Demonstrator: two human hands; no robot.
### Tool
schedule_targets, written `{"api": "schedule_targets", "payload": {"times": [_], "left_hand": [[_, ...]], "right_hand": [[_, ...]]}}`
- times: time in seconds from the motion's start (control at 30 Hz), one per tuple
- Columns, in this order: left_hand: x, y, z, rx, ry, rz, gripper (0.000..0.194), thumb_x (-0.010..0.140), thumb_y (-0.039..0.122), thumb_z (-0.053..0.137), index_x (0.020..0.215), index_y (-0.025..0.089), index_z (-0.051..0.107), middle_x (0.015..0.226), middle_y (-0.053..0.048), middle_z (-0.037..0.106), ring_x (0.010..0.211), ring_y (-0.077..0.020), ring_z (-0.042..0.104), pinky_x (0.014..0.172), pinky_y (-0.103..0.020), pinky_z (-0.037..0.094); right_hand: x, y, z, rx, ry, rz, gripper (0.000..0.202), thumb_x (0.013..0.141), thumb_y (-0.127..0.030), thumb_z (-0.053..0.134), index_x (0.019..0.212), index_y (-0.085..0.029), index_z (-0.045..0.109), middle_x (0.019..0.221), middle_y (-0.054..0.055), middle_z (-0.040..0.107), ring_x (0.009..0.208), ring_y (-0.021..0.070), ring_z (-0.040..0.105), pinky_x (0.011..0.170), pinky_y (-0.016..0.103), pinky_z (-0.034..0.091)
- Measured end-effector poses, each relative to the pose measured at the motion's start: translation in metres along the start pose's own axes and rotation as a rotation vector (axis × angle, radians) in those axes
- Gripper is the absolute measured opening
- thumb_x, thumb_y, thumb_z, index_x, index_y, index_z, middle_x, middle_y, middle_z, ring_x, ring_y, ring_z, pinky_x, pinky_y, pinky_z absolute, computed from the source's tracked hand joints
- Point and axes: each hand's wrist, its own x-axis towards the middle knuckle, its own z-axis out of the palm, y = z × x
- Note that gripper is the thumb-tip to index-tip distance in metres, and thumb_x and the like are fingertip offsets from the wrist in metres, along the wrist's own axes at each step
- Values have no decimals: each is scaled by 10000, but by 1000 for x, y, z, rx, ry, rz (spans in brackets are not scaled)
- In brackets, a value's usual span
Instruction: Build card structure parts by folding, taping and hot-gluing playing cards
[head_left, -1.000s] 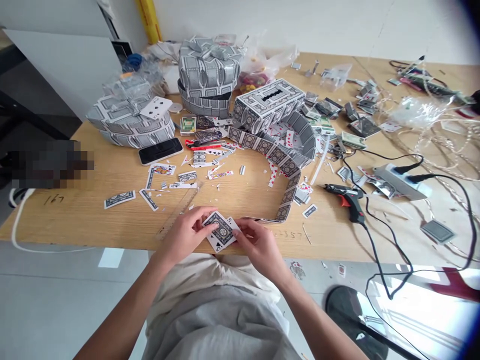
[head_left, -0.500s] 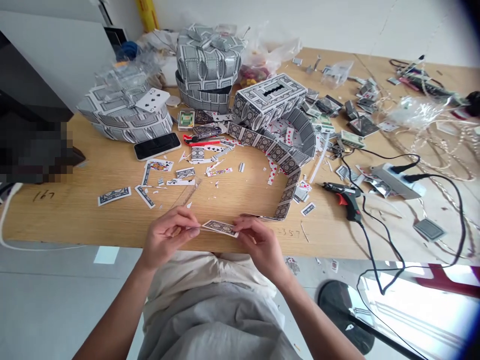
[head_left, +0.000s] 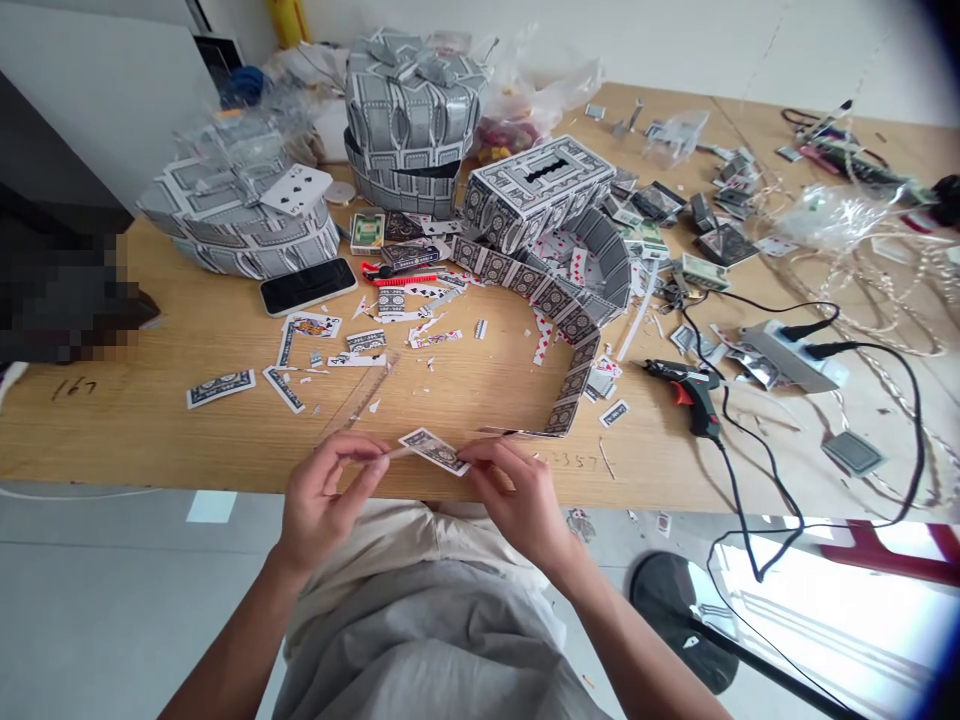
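My right hand (head_left: pixel 517 490) pinches the right end of a cut playing card (head_left: pixel 433 451), its dark patterned back turned up and its surface tilted. The fingers of my left hand (head_left: pixel 334 490) are closed on a thin pale strip (head_left: pixel 399 453), whose tip reaches the card's left part; whether it touches is unclear. Both hands are above the table's front edge. Just beyond them stands a curved band of joined playing cards (head_left: pixel 574 385), on edge. A clear ruler (head_left: pixel 364 398) lies flat beyond my left hand.
A black glue gun (head_left: pixel 697 395) and a power strip (head_left: pixel 795 358) with cables are at right. Behind stand a card-covered box (head_left: pixel 540 190) and card-covered baskets (head_left: pixel 412 120). A phone (head_left: pixel 308 287), a red cutter (head_left: pixel 397 275) and card scraps (head_left: pixel 366 342) lie at left and centre.
The card in my right hand has turned, so more of its back shows and its right end points lower. My left hand has shifted slightly left and down. The view has moved slightly.
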Motion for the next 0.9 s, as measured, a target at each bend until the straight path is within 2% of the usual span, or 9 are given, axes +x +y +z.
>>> {"api": "schedule_targets", "payload": {"times": [0.07, 0.13, 0.2, 0.3, 0.37, 0.43, 0.63, 0.77, 0.9], "left_hand": [[4, 2, 5, -56, 141, -94, 132, 982, 239, 783, 1087, 222, 704, 861, 0, 739, 728, -125, 702, 686, -222, 585], [11, 4, 7, -92, 210, -157, 276, 952, 304, 830, 1161, 221, 670, 814, 26, 714, 625, -102, 637, 576, -193, 522], [18, 3, 8, -78, 155, -207, 390, 929, 355, 853, 1230, 222, 645, 831, 25, 717, 666, -113, 656, 600, -198, 529], [26, -1, 10, 72, -83, -246, 356, 980, 405, 787, 1256, 226, 655, 892, 1, 748, 768, -144, 714, 683, -230, 561], [28, -4, 14, 242, -202, -203, 311, 1019, 409, 732, 1273, 236, 676, 913, -2, 754, 730, -143, 702, 673, -249, 552], [29, -6, 20, 406, -241, -98, 284, 1045, 382, 696, 1293, 244, 687, 936, -8, 757, 724, -149, 695, 696, -272, 559], [35, -10, 29, 626, -282, 183, 293, 1090, 308, 629, 1372, 244, 676, 1196, -79, 753, 1123, -241, 727, 994, -378, 578], [35, -15, 30, 693, -254, 278, 277, 1084, 296, 645, 1349, 249, 710, 1215, -83, 728, 1158, -250, 708, 1053, -401, 540], [19, -10, 37, 807, -126, 322, 243, 1054, 304, 700, 1281, 231, 744, 1202, -97, 746, 1111, -278, 698, 1025, -431, 525]], "right_hand": [[0, -3, 0, 59, -24, 111, 119, 1032, -262, 668, 1030, -224, 779, 899, 49, 806, 790, 204, 748, 729, 314, 586], [0, -3, 1, 179, -65, 230, 153, 1017, -333, 699, 1078, -214, 773, 894, 50, 812, 771, 207, 753, 677, 301, 579], [3, -3, 2, 284, -105, 318, 244, 997, -358, 709, 1182, -204, 750, 958, 65, 839, 824, 223, 786, 691, 303, 599], [7, -5, 2, 275, -119, 372, 289, 977, -327, 704, 1235, -198, 722, 975, 63, 858, 839, 229, 808, 711, 306, 610], [9, -8, 3, 188, -109, 362, 245, 982, -288, 678, 1205, -201, 728, 959, 54, 859, 806, 218, 803, 705, 300, 602], [10, -12, 4, 89, -91, 321, 209, 1002, -256, 638, 1183, -203, 727, 950, 50, 856, 779, 208, 791, 707, 296, 590], [11, -18, 6, -206, -68, 211, 116, 1030, -217, 629, 980, -201, 732, 906, 74, 784, 767, 222, 729, 706, 313, 532], [13, -14, 6, -269, -78, 252, 108, 1008, -190, 684, 922, -199, 750, 875, 73, 778, 764, 234, 721, 712, 324, 515], [15, -13, 6, -232, -85, 313, 122, 994, -191, 725, 872, -208, 724, 822, 50, 800, 736, 231, 740, 687, 314, 511]]}}
